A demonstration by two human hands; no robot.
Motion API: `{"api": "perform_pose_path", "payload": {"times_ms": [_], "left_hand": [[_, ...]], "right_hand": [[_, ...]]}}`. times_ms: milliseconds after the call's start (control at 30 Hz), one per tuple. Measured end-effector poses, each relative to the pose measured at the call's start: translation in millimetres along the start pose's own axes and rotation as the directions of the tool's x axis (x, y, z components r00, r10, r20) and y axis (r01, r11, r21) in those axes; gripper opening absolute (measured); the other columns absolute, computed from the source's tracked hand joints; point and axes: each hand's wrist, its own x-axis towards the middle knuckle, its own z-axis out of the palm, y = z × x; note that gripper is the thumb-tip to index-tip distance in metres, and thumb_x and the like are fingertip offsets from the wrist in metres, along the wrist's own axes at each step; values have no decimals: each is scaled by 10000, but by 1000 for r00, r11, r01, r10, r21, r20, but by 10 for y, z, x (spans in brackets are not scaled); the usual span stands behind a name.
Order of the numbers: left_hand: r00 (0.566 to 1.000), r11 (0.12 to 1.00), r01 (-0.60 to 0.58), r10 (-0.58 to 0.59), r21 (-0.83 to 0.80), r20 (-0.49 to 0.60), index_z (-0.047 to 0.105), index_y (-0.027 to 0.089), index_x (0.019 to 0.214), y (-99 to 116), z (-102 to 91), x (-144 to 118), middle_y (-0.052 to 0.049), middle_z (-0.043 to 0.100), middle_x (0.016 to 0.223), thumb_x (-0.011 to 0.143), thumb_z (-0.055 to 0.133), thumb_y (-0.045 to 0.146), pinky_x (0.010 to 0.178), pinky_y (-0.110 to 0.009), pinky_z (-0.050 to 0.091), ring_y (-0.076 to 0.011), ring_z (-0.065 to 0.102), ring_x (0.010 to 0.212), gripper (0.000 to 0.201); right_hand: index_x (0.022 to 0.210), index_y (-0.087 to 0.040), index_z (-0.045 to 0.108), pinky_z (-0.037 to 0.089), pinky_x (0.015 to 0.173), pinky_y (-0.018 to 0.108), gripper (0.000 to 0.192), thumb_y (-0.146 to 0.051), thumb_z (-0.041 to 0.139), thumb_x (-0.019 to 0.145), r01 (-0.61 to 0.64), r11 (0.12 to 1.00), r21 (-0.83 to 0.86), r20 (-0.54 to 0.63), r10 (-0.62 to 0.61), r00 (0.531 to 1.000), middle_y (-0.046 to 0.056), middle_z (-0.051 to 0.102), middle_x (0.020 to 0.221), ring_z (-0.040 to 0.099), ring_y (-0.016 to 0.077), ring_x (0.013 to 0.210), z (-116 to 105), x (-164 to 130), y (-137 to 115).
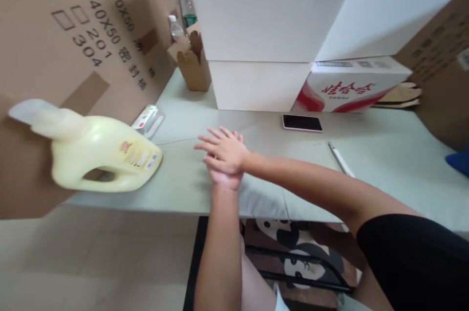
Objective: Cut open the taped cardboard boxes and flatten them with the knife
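Both bare forearms reach over the pale green worktop's point(384, 154) near edge, where the right hand point(222, 149) lies flat, fingers spread, over the left hand point(224, 176), which seems open beneath it. Neither holds anything. Left of them, a pale yellow plastic handled jug point(98, 154) lies on its side at the worktop's left edge.

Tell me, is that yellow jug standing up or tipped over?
Tipped over. The yellow jug lies on its side on the table, its spout pointing left and handle underneath.
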Motion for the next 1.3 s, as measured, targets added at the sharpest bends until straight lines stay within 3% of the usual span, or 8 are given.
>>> {"api": "perform_pose_path", "payload": {"times_ms": [133,333,533,733,900,1033,1200,1300], "left_hand": [[962,950,274,-272,-148,33,711,184,1026,276,-159,71,-107,687,1304,996,281,498,962,-312,541,-200,628,1257,533],[937,915,310,-340,-258,-77,729,183,973,469,-366,232,-112,740,1077,923,387,362,693,-251,516,-163,704,916,390],[930,905,315,-354,-287,-96,736,164,862,646,-563,408,-98,736,1014,848,532,361,740,-254,541,-134,696,844,283],[924,892,289,-355,-348,-141,731,181,860,780,-627,591,-83,718,921,875,473,331,751,-277,542,-139,684,786,299],[931,921,267,-323,-282,-173,687,195,847,785,-563,624,-67,665,893,838,484,338,777,-306,504,-153,654,767,249],[961,1000,24,-27,-17,-276,621,202,811,752,-612,605,-58,587,830,796,508,339,834,-360,477,-191,628,786,178],[782,903,-349,427,249,-453,477,247,854,722,-651,488,-17,481,931,844,441,283,1016,-295,369,-168,547,1051,52],[647,803,-473,596,363,-475,428,265,953,645,-601,370,-21,477,1089,885,397,339,1062,-332,348,-189,495,1206,105]], "right_hand": [[1428,-223,558,101,1281,597,510,-445,455,980,-77,990,-117,5,78,997,60,432,1623,210,342,1580,5,578,378],[1388,-95,552,264,1271,501,481,-273,467,950,-238,968,-80,-188,220,957,163,436,1595,370,311,1510,-116,1663,913],[1358,-112,556,294,1247,558,518,-171,577,844,-392,918,68,-348,390,853,169,300,1634,422,350,1468,-321,2708,1338],[1127,-114,688,386,1150,607,331,-184,648,806,-447,886,127,-356,461,813,150,492,1402,547,386,1314,-427,3186,1745],[1134,-97,684,461,1100,551,362,-195,666,786,-416,907,68,-291,417,861,149,558,1293,591,361,1227,-314,3021,1603],[1169,-130,698,478,1087,474,349,-191,582,845,-330,943,34,-351,321,880,137,621,1221,619,303,1161,-212,2514,1007],[1072,-179,728,541,833,358,278,-233,540,874,-97,985,144,-427,150,892,69,678,976,637,191,823,-152,1246,344],[879,-208,712,512,717,329,140,-236,575,877,15,977,212,-562,109,820,38,665,827,601,171,736,-167,297,235]]}}
